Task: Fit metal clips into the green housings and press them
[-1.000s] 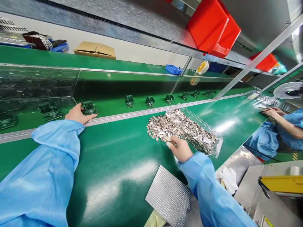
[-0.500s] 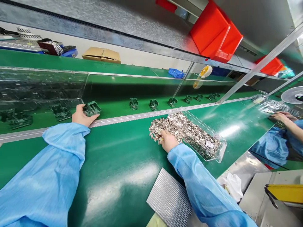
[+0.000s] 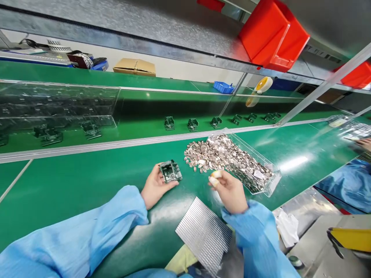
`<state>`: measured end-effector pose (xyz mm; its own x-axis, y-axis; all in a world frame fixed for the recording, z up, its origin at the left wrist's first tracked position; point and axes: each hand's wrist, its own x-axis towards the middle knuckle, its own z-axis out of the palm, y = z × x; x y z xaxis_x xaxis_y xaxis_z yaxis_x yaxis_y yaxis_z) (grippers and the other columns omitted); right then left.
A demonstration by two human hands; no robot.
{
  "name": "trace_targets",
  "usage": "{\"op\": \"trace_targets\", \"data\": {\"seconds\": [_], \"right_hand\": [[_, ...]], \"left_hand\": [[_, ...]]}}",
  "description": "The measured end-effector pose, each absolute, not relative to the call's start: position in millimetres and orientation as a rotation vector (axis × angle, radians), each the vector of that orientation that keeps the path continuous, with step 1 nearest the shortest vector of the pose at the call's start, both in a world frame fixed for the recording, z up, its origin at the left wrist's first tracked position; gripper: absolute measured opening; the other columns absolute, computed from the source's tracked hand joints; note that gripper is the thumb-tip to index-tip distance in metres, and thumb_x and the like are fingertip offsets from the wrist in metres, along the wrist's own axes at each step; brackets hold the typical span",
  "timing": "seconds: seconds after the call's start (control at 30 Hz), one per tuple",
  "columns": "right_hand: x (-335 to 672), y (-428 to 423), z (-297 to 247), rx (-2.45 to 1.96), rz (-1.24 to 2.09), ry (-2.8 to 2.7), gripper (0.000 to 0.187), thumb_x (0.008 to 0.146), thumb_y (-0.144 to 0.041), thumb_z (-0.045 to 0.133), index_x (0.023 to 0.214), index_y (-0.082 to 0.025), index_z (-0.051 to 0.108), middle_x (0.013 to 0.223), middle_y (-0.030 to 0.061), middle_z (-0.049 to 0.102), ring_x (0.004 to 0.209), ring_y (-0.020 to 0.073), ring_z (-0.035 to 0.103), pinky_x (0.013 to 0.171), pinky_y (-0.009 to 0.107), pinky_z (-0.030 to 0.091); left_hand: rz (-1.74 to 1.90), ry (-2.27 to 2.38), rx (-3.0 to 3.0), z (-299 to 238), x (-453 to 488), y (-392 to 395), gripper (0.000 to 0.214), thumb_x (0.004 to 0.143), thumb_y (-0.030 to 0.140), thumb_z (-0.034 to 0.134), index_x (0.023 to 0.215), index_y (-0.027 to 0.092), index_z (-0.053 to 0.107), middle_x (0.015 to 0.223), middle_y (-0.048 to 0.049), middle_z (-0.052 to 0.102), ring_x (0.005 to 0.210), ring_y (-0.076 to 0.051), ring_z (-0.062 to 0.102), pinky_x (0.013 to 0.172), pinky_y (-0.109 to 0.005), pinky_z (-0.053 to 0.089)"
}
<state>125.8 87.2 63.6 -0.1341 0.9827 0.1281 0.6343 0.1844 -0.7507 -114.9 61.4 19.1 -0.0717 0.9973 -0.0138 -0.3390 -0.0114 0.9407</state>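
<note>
My left hand grips a small green circuit board assembly by its edges, above the green bench. To its right, my right hand has thumb and fingertips pinched together, with pale covers on the tips. Whatever sits in that pinch is too small or hidden to name. Just beyond my right hand, a heap of small shiny metal parts spills from a clear plastic tray onto the bench. A grey ribbed sheet lies nearer to me, between my forearms.
More circuit board assemblies stand spaced along the green strip behind the pale rail. A red bin sits on the metal shelf overhead. At the far right shows another person's blue sleeve. A blue tray stands at the back.
My left hand has brought the circuit board assembly from the strip behind the rail rightward and nearer to me. My right hand has drawn back from the metal heap.
</note>
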Motion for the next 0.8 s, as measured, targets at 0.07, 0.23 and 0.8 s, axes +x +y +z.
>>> {"op": "trace_targets", "data": {"seconds": [0.07, 0.23, 0.8], "right_hand": [[138, 49, 68, -1.409, 0.991, -1.561, 0.024, 0.083, -0.042, 0.063, 0.082, -0.019, 0.063, 0.074, 0.0057, 0.07, 0.067, 0.0221, 0.071, 0.054, 0.03, 0.057], [145, -21, 59, -1.298, 1.214, -1.099, 0.029, 0.074, -0.047, 0.075, 0.079, -0.019, 0.069, 0.072, 0.0063, 0.071, 0.064, 0.021, 0.069, 0.049, 0.027, 0.054], [116, -40, 33, -1.471, 0.596, -1.296, 0.014, 0.072, -0.015, 0.058, 0.079, -0.022, 0.068, 0.12, 0.0084, 0.058, 0.114, 0.0266, 0.054, 0.097, 0.04, 0.042]], "left_hand": [[1.328, 0.91, 0.872, 24, -89, 48, 0.064, 0.062, 0.021, 0.086, 0.112, 0.022, 0.045, 0.106, -0.0042, 0.069, 0.092, -0.019, 0.072, 0.087, -0.036, 0.06], [1.267, 0.748, 0.901, 25, -32, 22, 0.059, 0.066, 0.013, 0.081, 0.114, 0.025, 0.047, 0.1, -0.0012, 0.068, 0.089, -0.015, 0.07, 0.081, -0.026, 0.058], [1.159, 0.643, 1.066, 16, -13, -8, 0.043, 0.081, 0.018, 0.07, 0.119, 0.032, 0.055, 0.114, -0.0031, 0.065, 0.104, -0.016, 0.065, 0.09, -0.025, 0.053]]}}
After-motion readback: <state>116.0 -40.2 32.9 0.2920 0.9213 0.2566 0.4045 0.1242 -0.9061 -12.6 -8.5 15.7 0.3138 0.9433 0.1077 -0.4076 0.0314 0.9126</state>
